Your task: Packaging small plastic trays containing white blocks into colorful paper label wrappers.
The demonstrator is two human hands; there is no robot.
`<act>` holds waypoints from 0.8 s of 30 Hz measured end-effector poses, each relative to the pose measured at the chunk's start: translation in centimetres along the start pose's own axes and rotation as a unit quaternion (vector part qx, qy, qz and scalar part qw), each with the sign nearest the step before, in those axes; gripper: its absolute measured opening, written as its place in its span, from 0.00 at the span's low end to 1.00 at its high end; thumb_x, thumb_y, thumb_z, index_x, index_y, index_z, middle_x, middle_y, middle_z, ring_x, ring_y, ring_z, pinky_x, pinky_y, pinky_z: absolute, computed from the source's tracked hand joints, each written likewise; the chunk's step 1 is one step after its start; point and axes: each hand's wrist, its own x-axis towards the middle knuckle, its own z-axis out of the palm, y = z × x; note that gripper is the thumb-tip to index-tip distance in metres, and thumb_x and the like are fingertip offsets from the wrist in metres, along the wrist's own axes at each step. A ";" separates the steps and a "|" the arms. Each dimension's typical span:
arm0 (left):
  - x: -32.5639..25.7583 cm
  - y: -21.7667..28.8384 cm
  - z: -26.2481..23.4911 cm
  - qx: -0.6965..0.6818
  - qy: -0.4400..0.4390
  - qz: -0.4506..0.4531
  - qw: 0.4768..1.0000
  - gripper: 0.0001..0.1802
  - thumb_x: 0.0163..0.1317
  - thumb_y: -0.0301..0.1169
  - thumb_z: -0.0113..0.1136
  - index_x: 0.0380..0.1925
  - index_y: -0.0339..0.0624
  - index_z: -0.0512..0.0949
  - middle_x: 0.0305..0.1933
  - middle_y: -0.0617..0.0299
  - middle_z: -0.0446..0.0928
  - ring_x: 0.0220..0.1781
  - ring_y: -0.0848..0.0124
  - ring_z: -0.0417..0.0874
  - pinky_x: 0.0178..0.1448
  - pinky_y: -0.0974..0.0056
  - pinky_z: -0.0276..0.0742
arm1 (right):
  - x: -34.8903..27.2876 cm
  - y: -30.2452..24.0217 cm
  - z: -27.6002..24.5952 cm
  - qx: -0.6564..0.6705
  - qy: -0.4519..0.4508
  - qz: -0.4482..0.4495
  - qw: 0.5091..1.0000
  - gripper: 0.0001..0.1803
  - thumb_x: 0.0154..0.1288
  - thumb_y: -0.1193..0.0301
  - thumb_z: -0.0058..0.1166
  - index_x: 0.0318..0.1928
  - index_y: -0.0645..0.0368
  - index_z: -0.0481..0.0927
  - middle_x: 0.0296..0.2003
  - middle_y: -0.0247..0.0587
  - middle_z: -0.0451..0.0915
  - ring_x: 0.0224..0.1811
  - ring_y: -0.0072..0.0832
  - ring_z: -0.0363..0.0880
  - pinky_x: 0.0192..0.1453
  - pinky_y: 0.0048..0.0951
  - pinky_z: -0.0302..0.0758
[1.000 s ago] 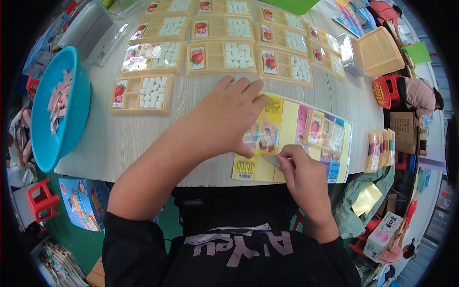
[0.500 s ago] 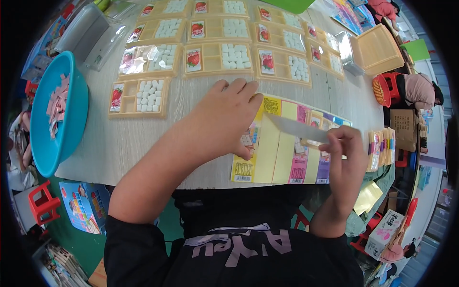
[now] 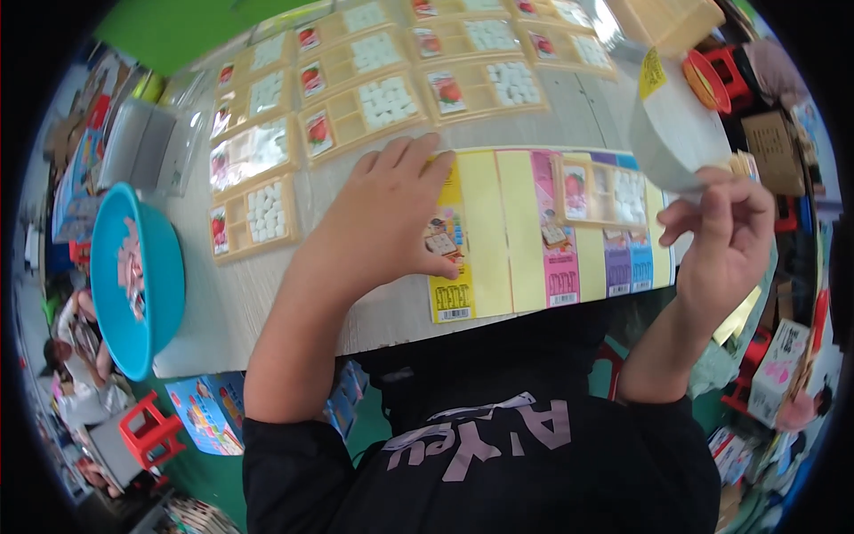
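My left hand (image 3: 382,209) lies with fingers spread across the yellow printed edge of a row of overlapping cards (image 3: 511,222). Its fingertips reach the far end and its thumb the near part. To the right, my right hand (image 3: 725,227) pinches the near end of a curved card strip (image 3: 667,138) between thumb and fingers. The strip stands up off the table, its pale back towards me and a yellow printed corner at its top. A beige plastic tray (image 3: 603,206), holding a strawberry-picture packet and white pieces, rests on the cards, left of my right hand.
Several similar trays (image 3: 356,114) stand in rows at the far side. A turquoise basin (image 3: 169,294) with pink packets sits on the left, near a clear plastic box (image 3: 133,147). A beige container (image 3: 667,27) is far right. The table's edge (image 3: 222,362) runs before me.
My right hand has moved right, carrying the strip off the cards and tilting it upright. The tray on the cards now shows fully. My left hand keeps its place on them; the view has turned.
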 end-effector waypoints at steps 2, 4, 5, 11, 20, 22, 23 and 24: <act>-0.2 -0.1 -0.4 0.006 -0.016 0.012 1.000 0.60 0.36 0.49 0.83 0.69 0.35 0.67 0.74 0.46 0.64 0.76 0.49 0.63 0.78 0.50 0.61 | 0.1 0.3 -0.8 0.027 0.036 -0.008 0.999 0.06 0.77 0.76 0.51 0.48 0.67 0.71 0.45 0.53 0.81 0.30 0.30 0.86 0.27 0.23 0.81; 0.0 -0.1 -0.9 0.006 -0.024 -0.002 1.000 0.59 0.38 0.48 0.83 0.70 0.35 0.65 0.74 0.46 0.64 0.77 0.47 0.62 0.78 0.50 0.60 | 0.1 0.7 -1.8 0.068 0.095 -0.016 0.993 0.07 0.78 0.75 0.51 0.49 0.66 0.71 0.47 0.56 0.81 0.36 0.34 0.88 0.33 0.28 0.86; 0.3 0.0 -0.9 0.013 -0.033 0.013 0.999 0.59 0.38 0.48 0.83 0.70 0.35 0.65 0.74 0.46 0.64 0.77 0.47 0.62 0.78 0.50 0.60 | -0.2 1.2 -2.4 0.064 0.114 -0.015 0.991 0.07 0.78 0.75 0.51 0.49 0.66 0.71 0.47 0.56 0.81 0.36 0.34 0.88 0.33 0.28 0.86; 1.9 1.0 -0.8 0.008 -0.018 0.025 0.999 0.49 0.49 0.48 0.77 0.67 0.34 0.68 0.73 0.45 0.64 0.75 0.46 0.64 0.77 0.47 0.61 | -2.7 3.5 -6.5 0.022 0.064 -0.122 0.990 0.07 0.76 0.79 0.50 0.50 0.67 0.71 0.50 0.55 0.80 0.50 0.29 0.82 0.55 0.33 0.84; 6.5 6.3 -3.2 -0.049 0.016 0.082 0.995 0.33 0.63 0.43 0.64 0.63 0.37 0.71 0.62 0.47 0.76 0.65 0.48 0.75 0.70 0.51 0.67 | -4.1 3.0 -6.4 -0.020 0.017 -0.116 0.993 0.10 0.71 0.75 0.59 0.46 0.60 0.71 0.49 0.57 0.78 0.50 0.31 0.77 0.58 0.29 0.72; 8.9 7.2 -3.3 -0.219 0.018 0.067 0.973 0.26 0.69 0.43 0.59 0.59 0.35 0.74 0.58 0.50 0.79 0.61 0.56 0.79 0.67 0.55 0.70 | -4.5 3.0 -6.0 -0.025 0.043 -0.123 0.991 0.10 0.67 0.77 0.62 0.43 0.61 0.74 0.46 0.53 0.81 0.46 0.32 0.79 0.53 0.28 0.75; 9.8 7.1 -2.9 -0.214 0.019 0.065 0.975 0.26 0.69 0.43 0.59 0.59 0.35 0.74 0.58 0.50 0.79 0.61 0.56 0.79 0.67 0.55 0.70 | -4.6 3.0 -5.7 -0.036 0.073 -0.131 0.988 0.10 0.62 0.79 0.66 0.40 0.62 0.78 0.43 0.50 0.83 0.42 0.32 0.82 0.49 0.28 0.77; 10.7 7.0 -2.2 -0.369 0.088 0.003 0.925 0.22 0.72 0.41 0.56 0.56 0.35 0.76 0.56 0.52 0.80 0.59 0.60 0.79 0.66 0.57 0.70 | -4.5 3.0 -5.5 -0.040 0.083 -0.132 0.987 0.11 0.60 0.79 0.68 0.40 0.60 0.79 0.40 0.47 0.84 0.39 0.33 0.82 0.46 0.29 0.79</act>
